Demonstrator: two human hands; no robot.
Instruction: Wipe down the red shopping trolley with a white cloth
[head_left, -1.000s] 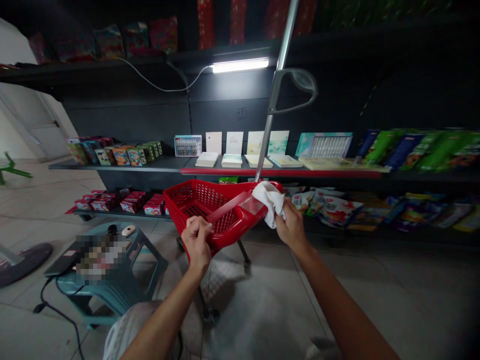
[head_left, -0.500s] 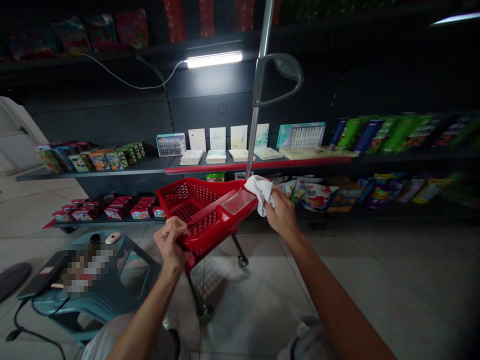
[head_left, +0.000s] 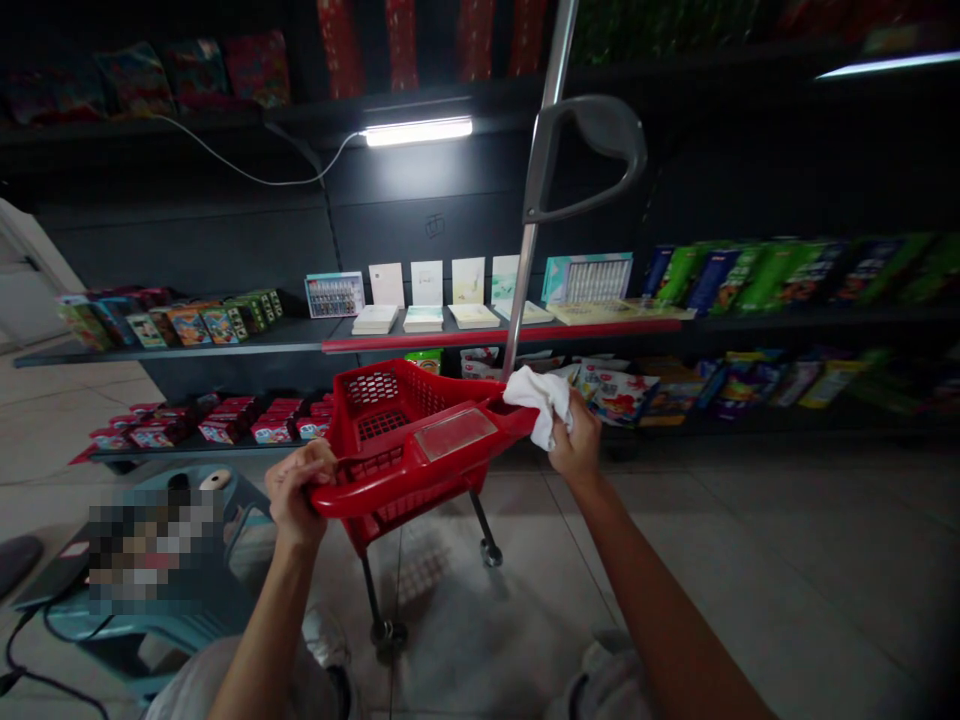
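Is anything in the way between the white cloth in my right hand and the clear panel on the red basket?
Nothing visible is. The white cloth in your right hand sits at the end of the red basket, and only the basket's bare red rim lies between it and the clear panel.

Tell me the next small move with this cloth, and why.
Probably slide the white cloth along the red basket's rim toward the clear panel. Your right hand has the cloth at the basket's far corner, and your left hand grips the opposite end, steadying it.
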